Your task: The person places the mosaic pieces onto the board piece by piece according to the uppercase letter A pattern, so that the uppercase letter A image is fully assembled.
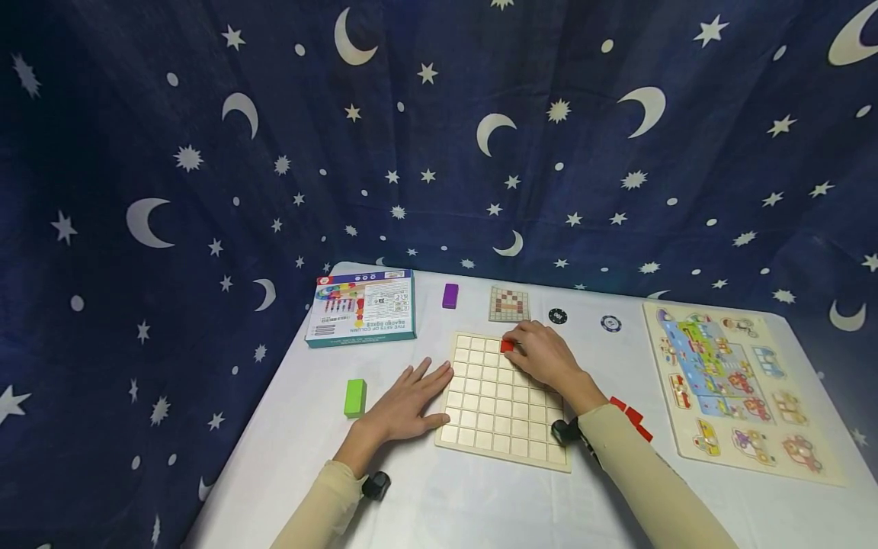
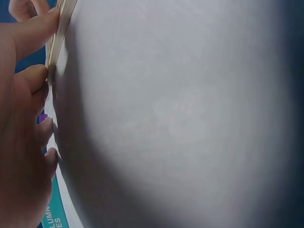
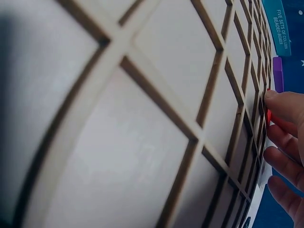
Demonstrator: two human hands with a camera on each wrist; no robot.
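Observation:
A wooden grid board (image 1: pixel 504 396) with square recesses lies on the white table. My left hand (image 1: pixel 405 404) lies flat at the board's left edge, fingers extended and fingertips on the rim. In the left wrist view, the thumb and fingers (image 2: pixel 33 78) meet that edge. At the board's far row, my right hand (image 1: pixel 545 354) pinches a red square tile (image 1: pixel 507 346) between thumb and finger. The right wrist view shows only a sliver of the red tile (image 3: pixel 269 116) behind the fingertips. More red tiles (image 1: pixel 632 414) lie right of the board, partly hidden by my right forearm.
A small patterned card (image 1: pixel 509 304) lies behind the board, with black (image 1: pixel 559 316) and blue (image 1: pixel 611 324) chips beside it. Leftward are a purple block (image 1: pixel 450 296), a green block (image 1: pixel 355 398) and a beaded-boxes carton (image 1: pixel 362 309). A picture puzzle (image 1: pixel 741 393) lies far right.

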